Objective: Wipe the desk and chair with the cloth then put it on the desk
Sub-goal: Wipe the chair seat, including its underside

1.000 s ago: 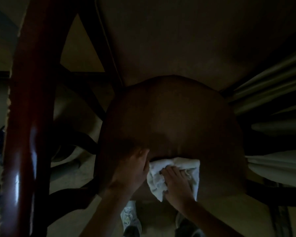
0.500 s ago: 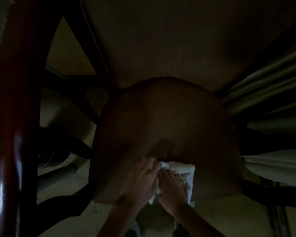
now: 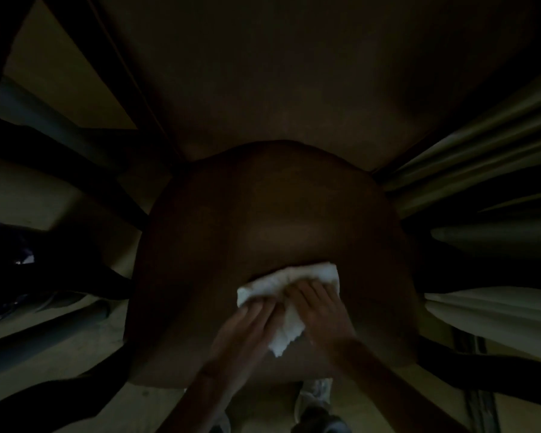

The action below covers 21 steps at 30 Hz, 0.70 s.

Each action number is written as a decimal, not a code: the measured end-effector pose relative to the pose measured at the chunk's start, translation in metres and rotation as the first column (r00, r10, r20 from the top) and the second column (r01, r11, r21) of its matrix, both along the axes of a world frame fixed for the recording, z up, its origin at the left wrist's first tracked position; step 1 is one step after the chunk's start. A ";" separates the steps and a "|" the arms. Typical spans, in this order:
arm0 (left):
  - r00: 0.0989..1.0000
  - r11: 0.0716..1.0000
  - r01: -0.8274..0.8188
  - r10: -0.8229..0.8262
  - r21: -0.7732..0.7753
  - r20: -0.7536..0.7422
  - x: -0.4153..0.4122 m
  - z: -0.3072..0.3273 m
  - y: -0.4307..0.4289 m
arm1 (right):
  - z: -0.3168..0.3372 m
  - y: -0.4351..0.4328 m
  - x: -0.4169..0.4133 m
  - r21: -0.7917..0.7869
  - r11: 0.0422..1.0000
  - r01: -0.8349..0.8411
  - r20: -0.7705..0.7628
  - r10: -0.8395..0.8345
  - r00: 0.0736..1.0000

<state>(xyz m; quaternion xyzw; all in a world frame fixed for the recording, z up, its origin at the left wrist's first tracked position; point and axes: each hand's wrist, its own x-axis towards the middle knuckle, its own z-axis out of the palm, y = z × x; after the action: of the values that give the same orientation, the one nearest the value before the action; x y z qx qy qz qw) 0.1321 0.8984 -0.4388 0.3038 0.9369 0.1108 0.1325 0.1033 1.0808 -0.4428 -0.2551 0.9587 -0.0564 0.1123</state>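
**Blur and gloom swallow much of the chair**

The left hand [image 3: 247,326] and the right hand [image 3: 320,307] are both blurred, and we lose their forearms at the bottom edge. They cover the middle of the cloth [image 3: 294,278], so we see only its ends. The chair seat [image 3: 263,220] hides part of a shoe [image 3: 316,398], which is also cut by the frame. At left, a dark shape [image 3: 13,251] is too dim for us to name.

The left hand [image 3: 247,326] and right hand [image 3: 322,310] are bare, and so are the forearms [image 3: 366,364] down to the lower edge of the view. Between them shows a pale grey lace-up sneaker [image 3: 314,398], topped by dark clothing too dim to identify.
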 end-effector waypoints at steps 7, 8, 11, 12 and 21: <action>0.983 0.982 -0.182 0.181 -0.057 -0.017 -0.078 -0.001 0.017 | -0.010 -0.006 -0.062 -0.010 0.992 0.126 0.082 -0.124 0.989; 0.978 0.976 -0.207 0.208 -0.065 0.016 -0.071 -0.002 0.020 | -0.013 -0.010 -0.055 -0.049 0.983 0.175 0.085 -0.170 0.982; 0.987 0.989 -0.141 0.144 -0.045 0.070 -0.037 0.001 0.023 | -0.011 -0.016 -0.002 -0.122 0.949 0.289 0.131 -0.273 0.953; 0.995 0.995 -0.076 0.080 -0.068 0.061 -0.021 0.001 0.022 | -0.007 -0.017 0.020 -0.127 0.951 0.283 0.151 -0.264 0.953; 0.983 1.000 -0.027 0.025 -0.010 -0.182 -0.041 -0.010 0.031 | -0.012 0.004 -0.014 -0.012 0.991 0.134 0.117 -0.132 0.984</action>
<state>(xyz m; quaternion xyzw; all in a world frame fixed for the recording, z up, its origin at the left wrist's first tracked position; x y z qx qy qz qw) 0.0914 0.9296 -0.4486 0.2994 0.9497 0.0788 0.0468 0.0895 1.0847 -0.4549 -0.1879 0.9649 -0.0878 0.1612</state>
